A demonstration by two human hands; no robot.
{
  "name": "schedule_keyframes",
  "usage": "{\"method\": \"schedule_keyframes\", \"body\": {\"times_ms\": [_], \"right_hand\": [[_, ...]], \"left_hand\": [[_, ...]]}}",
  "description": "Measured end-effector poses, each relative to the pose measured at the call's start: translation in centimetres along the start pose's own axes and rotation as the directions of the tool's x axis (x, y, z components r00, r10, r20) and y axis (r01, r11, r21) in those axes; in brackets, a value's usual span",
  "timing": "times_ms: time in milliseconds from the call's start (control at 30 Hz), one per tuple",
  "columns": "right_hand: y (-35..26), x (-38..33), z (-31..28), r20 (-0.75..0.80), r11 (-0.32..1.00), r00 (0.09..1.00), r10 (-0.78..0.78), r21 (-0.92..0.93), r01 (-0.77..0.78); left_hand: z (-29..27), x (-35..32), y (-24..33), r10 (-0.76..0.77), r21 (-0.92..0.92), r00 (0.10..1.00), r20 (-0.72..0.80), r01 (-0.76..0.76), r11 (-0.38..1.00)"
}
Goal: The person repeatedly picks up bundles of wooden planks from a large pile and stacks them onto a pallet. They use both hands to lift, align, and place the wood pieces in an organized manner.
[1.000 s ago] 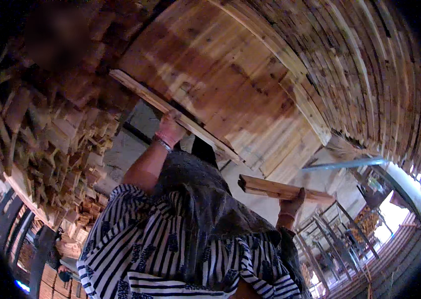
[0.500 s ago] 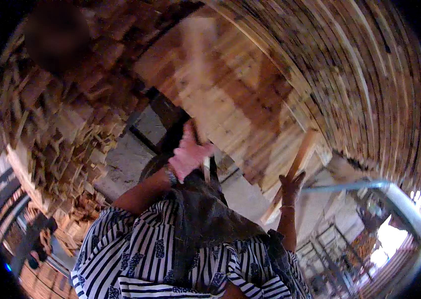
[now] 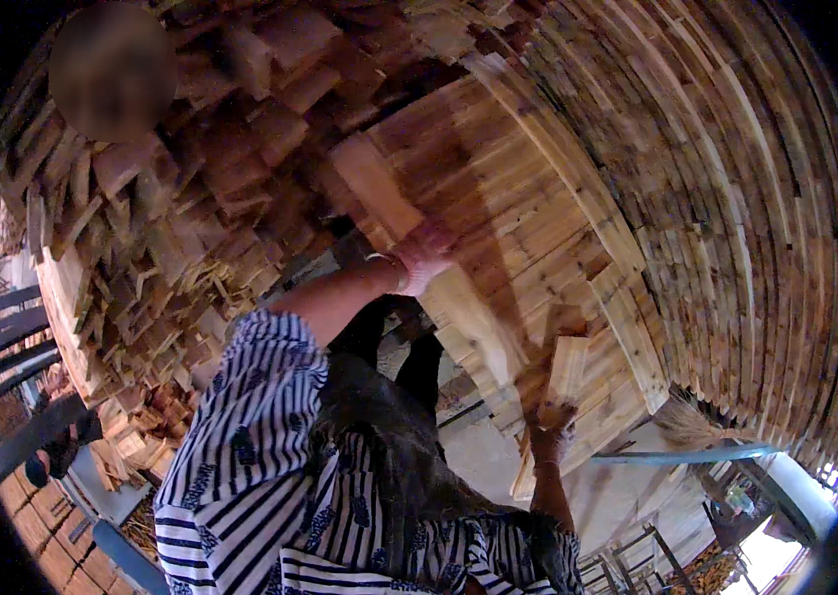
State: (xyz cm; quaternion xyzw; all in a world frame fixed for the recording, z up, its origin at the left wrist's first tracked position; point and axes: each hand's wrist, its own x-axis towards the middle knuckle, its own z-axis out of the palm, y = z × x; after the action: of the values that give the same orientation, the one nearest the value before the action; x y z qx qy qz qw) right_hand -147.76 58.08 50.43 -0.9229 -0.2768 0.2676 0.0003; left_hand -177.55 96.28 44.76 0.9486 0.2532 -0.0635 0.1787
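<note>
At about twelve o'clock from your chest, your left hand [image 3: 423, 260] is clamped around a long pale plank [image 3: 417, 246], gripping it near the middle, with the board running from eleven o'clock high in the view down toward five o'clock. Lower, at roughly four o'clock, your right hand [image 3: 550, 416] has its fingers spread under the end of a short board [image 3: 567, 367]; whether it grips or merely props that piece, I cannot tell. Both pieces lie against the neat stack of planks [image 3: 637, 238] that fills the view from one to four o'clock. The loose jumble of offcuts [image 3: 161, 238] sits at nine to eleven o'clock, well apart from your right hand.

To do this well, I judge you should keep the long plank parallel to the boards already laid, so its edge meets its neighbour along the whole length rather than at one corner. Hold it near the balance point, as you do now, so neither end dips. Steady the short board from below before you let the long one settle, and keep your fingertips off the seam between boards. The broom [image 3: 691, 428] and blue pipe [image 3: 681, 456] at four o'clock lie near your right elbow; mind them.
</note>
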Motion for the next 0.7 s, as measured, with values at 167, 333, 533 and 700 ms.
{"method": "schedule_keyframes", "body": {"times_ms": [167, 333, 533, 700], "right_hand": [[-2.3, -0.2, -2.5, 0.084, 0.984, 0.982, 0.170, 0.041, -0.174], [0.7, 2.3, -0.2, -0.017, 0.994, 0.998, -0.065, -0.091, 0.063], [0.7, -0.7, -5.0, 0.073, 0.991, 0.990, -0.118, -0.058, 0.123], [0.4, -5.6, -7.6, 0.045, 0.896, 0.909, -0.415, -0.150, 0.417]], "left_hand": [[-1.7, 2.9, 1.9, -0.024, -0.056, 0.991, 0.134, 0.031, 0.998], [-1.6, 1.2, 1.2, -0.024, 0.078, 0.992, 0.126, 0.015, 0.997], [-0.2, 1.2, 1.2, -0.084, 0.072, 0.980, 0.178, 0.073, 0.995], [4.3, 2.4, -1.9, -0.092, -0.173, 0.961, 0.260, 0.140, 0.975]]}}
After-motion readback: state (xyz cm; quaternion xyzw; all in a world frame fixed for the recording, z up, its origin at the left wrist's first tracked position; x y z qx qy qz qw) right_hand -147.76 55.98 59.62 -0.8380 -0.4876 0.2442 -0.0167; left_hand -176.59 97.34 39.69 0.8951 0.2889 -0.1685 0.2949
